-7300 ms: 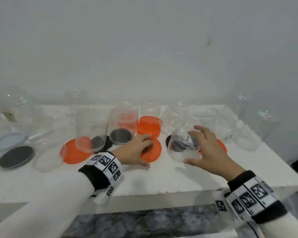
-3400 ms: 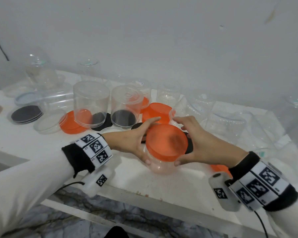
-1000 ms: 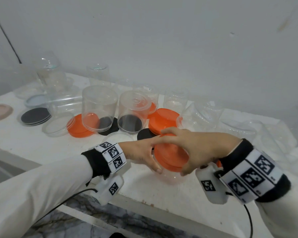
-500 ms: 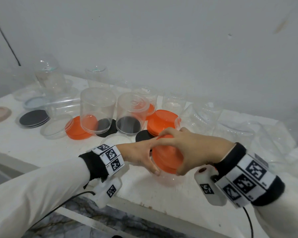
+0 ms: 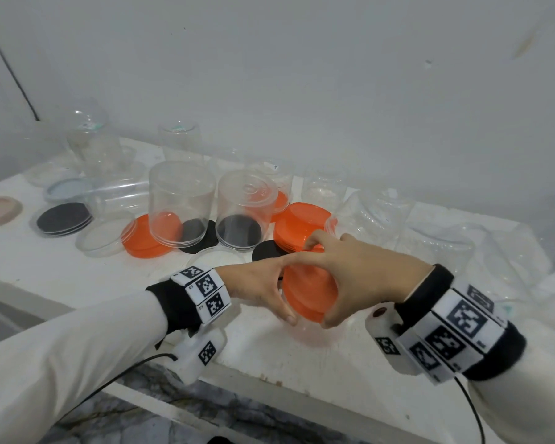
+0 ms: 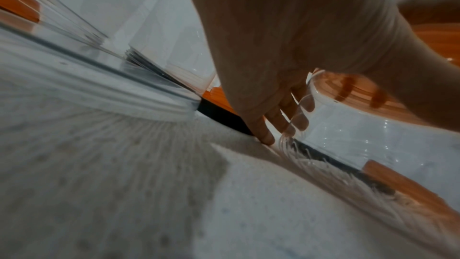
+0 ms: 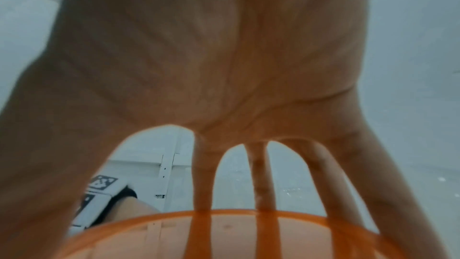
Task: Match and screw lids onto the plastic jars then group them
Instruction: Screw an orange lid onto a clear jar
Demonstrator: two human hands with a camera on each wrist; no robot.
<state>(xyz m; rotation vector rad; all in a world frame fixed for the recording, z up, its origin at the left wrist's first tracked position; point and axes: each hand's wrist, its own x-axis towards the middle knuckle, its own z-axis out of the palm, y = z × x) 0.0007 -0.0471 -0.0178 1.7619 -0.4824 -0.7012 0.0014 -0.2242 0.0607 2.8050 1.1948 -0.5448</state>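
A small clear plastic jar (image 6: 361, 125) stands near the table's front edge, tilted toward me, with an orange lid (image 5: 308, 296) on its mouth. My left hand (image 5: 260, 286) grips the jar's side, thumb in front and fingers behind it. My right hand (image 5: 356, 270) comes over from the right, its fingers and thumb spread round the rim of the orange lid (image 7: 236, 233). In the head view the hands and lid hide most of the jar.
Two upturned clear jars (image 5: 181, 203) (image 5: 245, 209) stand behind, over orange and black lids. A stack of orange lids (image 5: 302, 225), a black lid (image 5: 268, 249), black lids (image 5: 64, 217) and a clear lid (image 5: 104, 237) lie around. More clear jars (image 5: 436, 248) crowd the back.
My right hand has moved from the lid's right side to over its top and twisted round it. The left hand keeps its hold on the jar.
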